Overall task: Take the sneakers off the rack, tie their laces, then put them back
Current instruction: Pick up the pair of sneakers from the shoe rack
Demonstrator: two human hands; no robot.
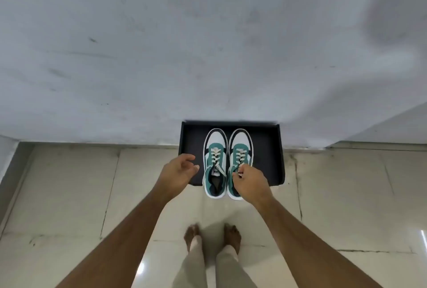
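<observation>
Two green, white and black sneakers stand side by side on a black rack (265, 156) against the wall, toes toward the wall and heels over the front edge. The left sneaker (215, 149) has cream laces hanging loose over its tongue. My right hand (248, 183) is closed over the tongue and collar of the right sneaker (240, 147), pinching it. My left hand (179, 171) hovers just left of the left sneaker with its fingers curled and apart, holding nothing.
A grey-white wall (208, 45) rises directly behind the rack. Glossy beige floor tiles (69, 195) spread on both sides. My own bare feet (212, 237) and light trousers are below the rack.
</observation>
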